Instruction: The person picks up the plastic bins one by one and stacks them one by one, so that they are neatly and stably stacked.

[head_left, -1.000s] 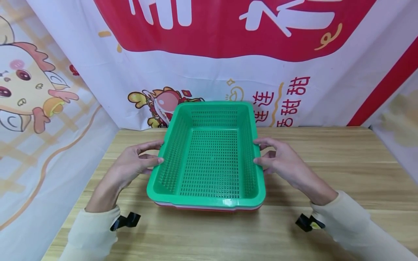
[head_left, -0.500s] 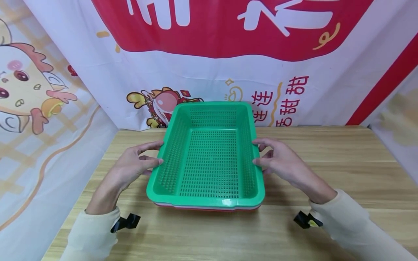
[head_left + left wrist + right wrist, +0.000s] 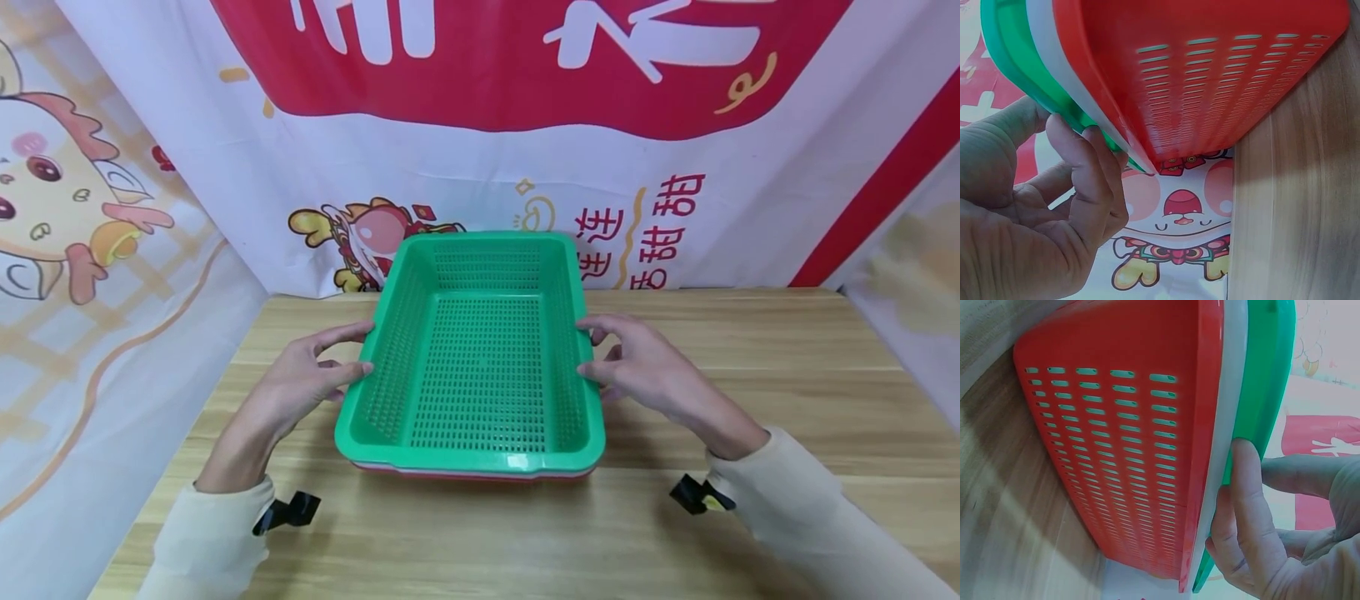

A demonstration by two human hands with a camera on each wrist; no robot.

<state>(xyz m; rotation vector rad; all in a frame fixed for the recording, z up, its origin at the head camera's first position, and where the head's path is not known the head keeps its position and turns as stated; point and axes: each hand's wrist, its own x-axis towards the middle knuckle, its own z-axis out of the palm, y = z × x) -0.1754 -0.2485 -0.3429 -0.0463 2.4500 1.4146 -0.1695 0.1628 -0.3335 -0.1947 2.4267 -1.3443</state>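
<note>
A green slotted plastic basket (image 3: 472, 461) is the top one of a nested stack on the table. Below its rim run the edges of a white basket (image 3: 1047, 44) and a red basket (image 3: 1116, 37), whose slotted side fills much of both wrist views. My left hand (image 3: 296, 379) pinches the green rim at its left side, thumb above and fingertips beneath. On the opposite side my right hand (image 3: 645, 371) grips that rim likewise, its fingertips close to the white edge in the right wrist view. Nothing lies inside the green basket.
The wood-grain table (image 3: 780, 375) extends to both sides and in front of the stack. Behind it hangs a red and white printed cloth (image 3: 480, 158), close to the basket's far end. Another printed cloth (image 3: 165, 367) borders the left side.
</note>
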